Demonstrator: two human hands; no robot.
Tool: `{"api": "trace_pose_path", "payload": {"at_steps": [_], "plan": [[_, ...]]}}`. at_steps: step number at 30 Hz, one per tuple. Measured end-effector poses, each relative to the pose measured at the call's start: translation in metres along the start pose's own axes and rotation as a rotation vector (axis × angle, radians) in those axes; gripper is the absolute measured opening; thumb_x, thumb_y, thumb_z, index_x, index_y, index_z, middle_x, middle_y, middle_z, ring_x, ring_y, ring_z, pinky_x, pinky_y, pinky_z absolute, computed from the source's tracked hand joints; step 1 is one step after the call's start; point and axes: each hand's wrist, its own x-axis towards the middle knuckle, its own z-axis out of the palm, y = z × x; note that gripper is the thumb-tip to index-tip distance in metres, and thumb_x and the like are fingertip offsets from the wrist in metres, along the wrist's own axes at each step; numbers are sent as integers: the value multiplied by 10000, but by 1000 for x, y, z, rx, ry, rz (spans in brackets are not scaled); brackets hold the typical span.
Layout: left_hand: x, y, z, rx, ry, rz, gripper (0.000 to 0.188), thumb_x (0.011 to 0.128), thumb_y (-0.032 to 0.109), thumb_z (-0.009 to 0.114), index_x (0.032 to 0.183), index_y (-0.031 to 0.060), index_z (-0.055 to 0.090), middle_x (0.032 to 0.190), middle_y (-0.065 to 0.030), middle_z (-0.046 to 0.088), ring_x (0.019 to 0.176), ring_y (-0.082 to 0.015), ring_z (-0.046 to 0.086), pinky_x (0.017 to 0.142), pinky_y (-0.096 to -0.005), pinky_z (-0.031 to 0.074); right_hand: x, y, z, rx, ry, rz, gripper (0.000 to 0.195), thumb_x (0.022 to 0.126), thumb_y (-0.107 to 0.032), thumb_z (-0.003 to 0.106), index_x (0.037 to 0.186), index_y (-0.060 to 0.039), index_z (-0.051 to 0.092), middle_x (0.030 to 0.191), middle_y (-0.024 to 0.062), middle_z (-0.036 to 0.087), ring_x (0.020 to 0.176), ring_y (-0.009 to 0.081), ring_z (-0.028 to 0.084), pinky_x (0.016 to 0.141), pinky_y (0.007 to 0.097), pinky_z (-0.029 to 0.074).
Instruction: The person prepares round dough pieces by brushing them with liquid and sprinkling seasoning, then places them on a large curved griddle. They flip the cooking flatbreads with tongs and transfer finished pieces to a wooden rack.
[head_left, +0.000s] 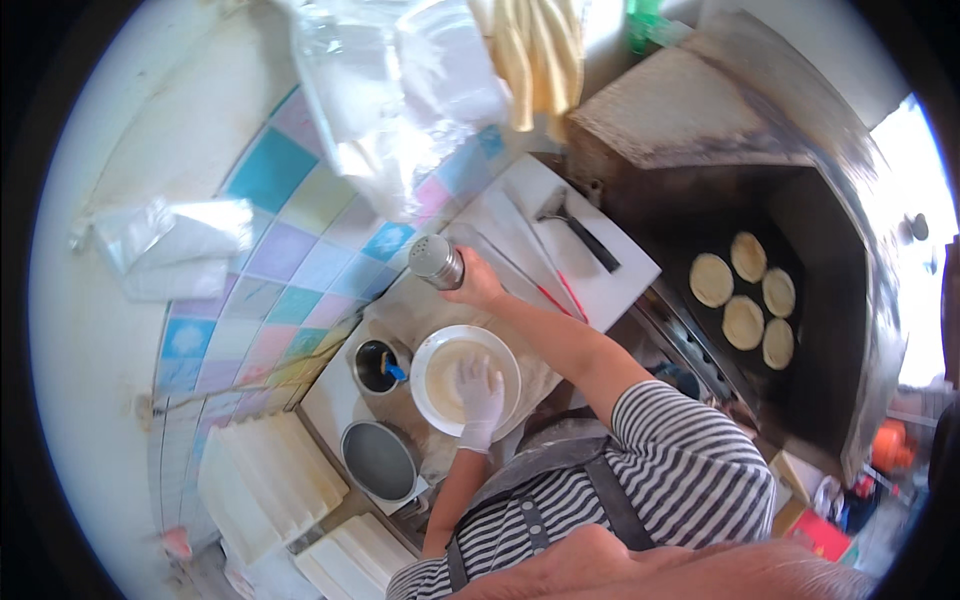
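My left hand (480, 397), in a thin white glove, is down inside a white bowl (424, 405), palm down with fingers extended. Its fingertips lie over a pale layer (448, 382) at the bottom, which could be flour or dough; I cannot tell which. Up beyond the bowl, my right hand (476, 277) is bare and wrapped around a metal shaker (436, 259) with a perforated lid. The shaker is tilted, its lid facing left and up toward the camera. Left of the bowl stands a dark cup (369, 367) with a blue-handled utensil (394, 369) in it.
A grey-lined pot (379, 461) sits at the counter's near left. Red-handled tongs (551, 296) and a black-handled scraper (589, 240) lie on the white board (615, 281). To the right, several flat rounds of dough (742, 322) lie in a deep dark griddle (675, 202). Plastic bags (405, 82) hang ahead.
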Motion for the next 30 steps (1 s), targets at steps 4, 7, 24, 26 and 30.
{"api": "trace_pose_path", "payload": {"at_steps": [4, 7, 24, 26, 30], "plan": [[12, -12, 5, -62, 16, 29, 418, 762, 221, 535, 1134, 40, 467, 1218, -183, 395, 1160, -384, 306, 984, -479, 212, -61, -15, -77, 166, 111, -62, 816, 545, -298, 733, 1171, 26, 323, 1081, 197, 473, 1019, 278, 473, 875, 348, 373], [36, 11, 1, -65, 10, 113, 411, 753, 222, 547, 1117, 40, 492, 1222, -179, 395, 1166, -386, 304, 986, -487, 215, -135, -3, -143, 197, 271, -16, 839, 575, -349, 713, 1190, 22, 278, 1091, 192, 453, 1019, 253, 463, 878, 344, 361], [93, 55, 24, 372, -410, -22, 482, 758, 339, 523, 1159, 73, 498, 1275, -112, 372, 1240, -318, 222, 999, -544, 133, -246, 116, -338, -148, 733, 576, 770, 591, -335, 682, 1205, -1, 359, 1080, 218, 510, 1009, 312, 506, 842, 357, 392], [98, 57, 26, 371, -415, -38, 484, 758, 340, 523, 1165, 79, 496, 1287, -105, 356, 1244, -316, 217, 1003, -537, 133, -237, 114, -354, -133, 709, 584, 736, 587, -317, 685, 1184, -11, 383, 1064, 208, 519, 994, 309, 513, 828, 359, 398], [94, 60, 20, 387, -482, -87, 487, 761, 336, 522, 1177, 85, 488, 1305, -97, 328, 1249, -315, 209, 1008, -524, 137, -238, 120, -363, -130, 701, 615, 689, 576, -296, 689, 1148, -28, 415, 1034, 187, 532, 969, 306, 523, 803, 360, 409]]}}
